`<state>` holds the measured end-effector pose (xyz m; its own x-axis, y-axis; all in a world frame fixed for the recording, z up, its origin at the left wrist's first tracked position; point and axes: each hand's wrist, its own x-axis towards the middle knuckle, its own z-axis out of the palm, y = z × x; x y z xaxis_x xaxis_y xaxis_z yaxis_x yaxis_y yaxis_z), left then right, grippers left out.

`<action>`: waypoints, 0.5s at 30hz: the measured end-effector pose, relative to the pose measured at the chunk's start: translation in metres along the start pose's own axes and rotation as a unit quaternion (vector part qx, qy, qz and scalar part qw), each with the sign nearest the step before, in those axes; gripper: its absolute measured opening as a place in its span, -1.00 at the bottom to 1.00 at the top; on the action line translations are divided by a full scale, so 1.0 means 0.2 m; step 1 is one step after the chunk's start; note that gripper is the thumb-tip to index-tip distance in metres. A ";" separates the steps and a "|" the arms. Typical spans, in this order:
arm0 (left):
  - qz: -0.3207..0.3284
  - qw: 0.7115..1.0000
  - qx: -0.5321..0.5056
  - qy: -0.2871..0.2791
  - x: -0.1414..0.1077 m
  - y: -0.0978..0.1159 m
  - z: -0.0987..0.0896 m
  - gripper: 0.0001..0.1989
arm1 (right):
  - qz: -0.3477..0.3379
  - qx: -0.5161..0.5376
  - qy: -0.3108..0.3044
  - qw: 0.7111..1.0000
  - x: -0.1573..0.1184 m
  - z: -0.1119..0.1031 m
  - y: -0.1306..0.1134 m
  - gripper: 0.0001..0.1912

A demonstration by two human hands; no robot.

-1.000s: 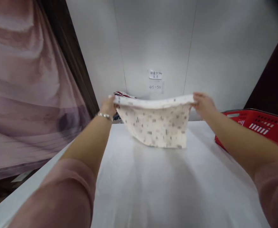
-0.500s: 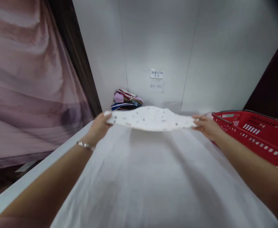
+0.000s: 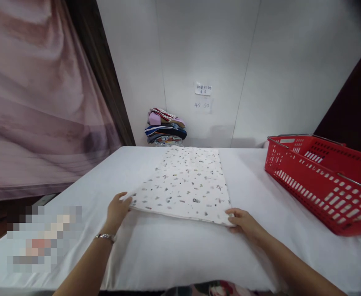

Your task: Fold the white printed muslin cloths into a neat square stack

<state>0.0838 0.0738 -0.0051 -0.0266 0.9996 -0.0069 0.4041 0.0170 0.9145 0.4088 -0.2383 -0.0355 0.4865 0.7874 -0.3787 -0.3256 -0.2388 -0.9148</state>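
A white cloth with small printed motifs [image 3: 186,181] lies stretched out over the middle of the white-covered table [image 3: 248,181]. Its near left corner is pinched in my left hand [image 3: 118,209], which has a silver bracelet at the wrist. My right hand [image 3: 245,222] grips the near right corner between thumb and fingers. The near edge runs fairly straight between both hands, slightly lower at the right, and the far end reaches the table's back edge.
A red plastic basket [image 3: 316,185] with metal handles stands at the right. Folded fabrics [image 3: 166,129] are stacked beyond the back edge, against a grey wall with paper labels [image 3: 203,96]. A pink curtain [image 3: 44,102] hangs at left. A blurred patch covers the table's lower left.
Both hands have come down and nearer with the cloth, which was raised and bunched between them. It now lies flat along the table, and the table surface shows around it.
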 end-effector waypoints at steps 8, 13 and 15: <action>0.026 0.978 0.207 0.014 0.02 -0.13 -0.10 -0.80 | 0.013 0.018 -0.070 0.997 -0.09 0.14 0.08 -0.60; 0.167 0.981 0.103 -0.003 -0.24 -0.03 0.10 -0.85 | 0.002 0.109 -0.031 0.994 -0.14 0.12 0.11 -0.23; 0.187 0.974 0.001 -0.127 -0.45 0.02 0.26 -0.88 | 0.003 0.127 -0.031 0.991 -0.17 0.12 0.11 -0.15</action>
<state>0.1357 -0.0146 -0.0215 0.3489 0.9093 0.2268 0.3441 -0.3494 0.8715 0.3657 -0.2573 -0.0403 0.4353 0.8223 -0.3665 -0.5261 -0.0980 -0.8448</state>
